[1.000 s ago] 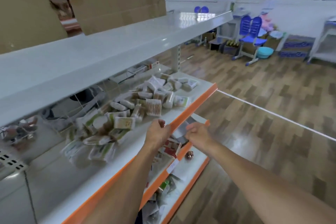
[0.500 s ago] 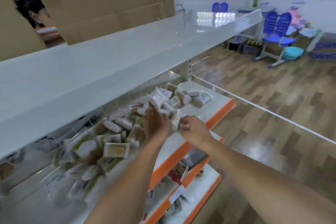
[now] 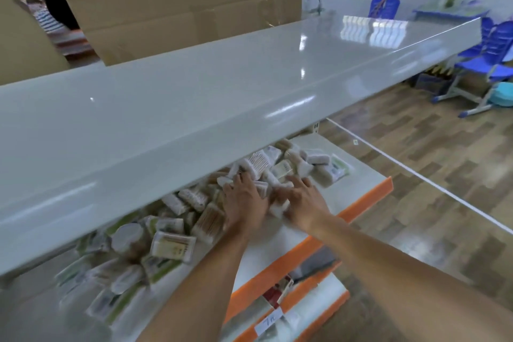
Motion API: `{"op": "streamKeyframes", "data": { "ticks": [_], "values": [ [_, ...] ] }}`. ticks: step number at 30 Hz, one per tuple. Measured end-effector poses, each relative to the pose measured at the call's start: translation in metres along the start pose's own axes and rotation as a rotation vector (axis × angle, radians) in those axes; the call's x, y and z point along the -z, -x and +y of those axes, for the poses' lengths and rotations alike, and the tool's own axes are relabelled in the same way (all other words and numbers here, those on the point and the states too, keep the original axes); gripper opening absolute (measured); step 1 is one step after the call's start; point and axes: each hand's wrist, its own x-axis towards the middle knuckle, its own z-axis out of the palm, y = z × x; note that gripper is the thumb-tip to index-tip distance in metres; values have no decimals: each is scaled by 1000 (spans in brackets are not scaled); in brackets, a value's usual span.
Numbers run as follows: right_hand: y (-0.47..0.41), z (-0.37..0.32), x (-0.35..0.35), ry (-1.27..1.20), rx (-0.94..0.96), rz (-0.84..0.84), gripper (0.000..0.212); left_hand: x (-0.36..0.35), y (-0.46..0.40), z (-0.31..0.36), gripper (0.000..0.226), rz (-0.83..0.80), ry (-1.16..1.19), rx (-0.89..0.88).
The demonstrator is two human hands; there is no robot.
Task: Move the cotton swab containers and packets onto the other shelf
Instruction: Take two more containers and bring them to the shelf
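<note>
Several cotton swab packets and clear boxes [image 3: 194, 203] lie heaped on the white middle shelf [image 3: 347, 183], which has an orange front edge. A clear box of swabs [image 3: 172, 244] and a round container [image 3: 127, 236] sit at the left of the heap. My left hand [image 3: 244, 203] lies on the packets with its fingers stretched forward. My right hand [image 3: 302, 200] is beside it, fingers spread over the packets. A white packet [image 3: 280, 207] sits between the two hands. The glossy white top shelf [image 3: 194, 97] overhangs and hides the back of the heap.
Brown cardboard [image 3: 180, 3] stands behind the top shelf, with a person [image 3: 52, 8] partly visible past it. Lower orange-edged shelves [image 3: 291, 311] hold other goods. Wooden floor with a white line [image 3: 416, 175] lies to the right, blue chairs [image 3: 494, 58] beyond.
Both hands have moved from the shelf's front edge forward onto the packets and now lie spread over them. The camera has moved up and closer to the shelves.
</note>
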Motion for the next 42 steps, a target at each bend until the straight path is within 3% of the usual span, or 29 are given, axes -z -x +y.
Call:
{"op": "streamKeyframes", "data": {
  "ticks": [4,8,12,17,21,27,30,33,37,42],
  "values": [
    [-8,23,9,-122,17,-3,51,23,-11,2,69,-184,429,244],
    [-20,42,22,-473,11,75,48,40,-18,-2,35,-249,891,429],
    [-36,50,41,-963,-182,-46,43,58,-15,2,23,-246,1084,454],
    [-48,49,60,-1348,-241,-242,75,81,-3,9,48,-183,1058,388],
    [-56,53,59,-1513,-237,-349,55,82,6,6,40,-125,1128,340],
    [-60,55,54,-1574,-231,-482,36,75,11,6,19,-118,1578,566],
    [-63,58,53,-1588,-248,-593,51,72,14,1,35,-114,1727,628],
    [-64,60,56,-1557,-207,-682,69,75,19,2,39,-143,1863,573],
    [-66,58,55,-1408,-165,-592,68,69,20,3,48,-134,1860,552],
    [-67,58,54,-1386,-159,-509,53,60,23,5,20,-150,1863,452]
  ]
}}
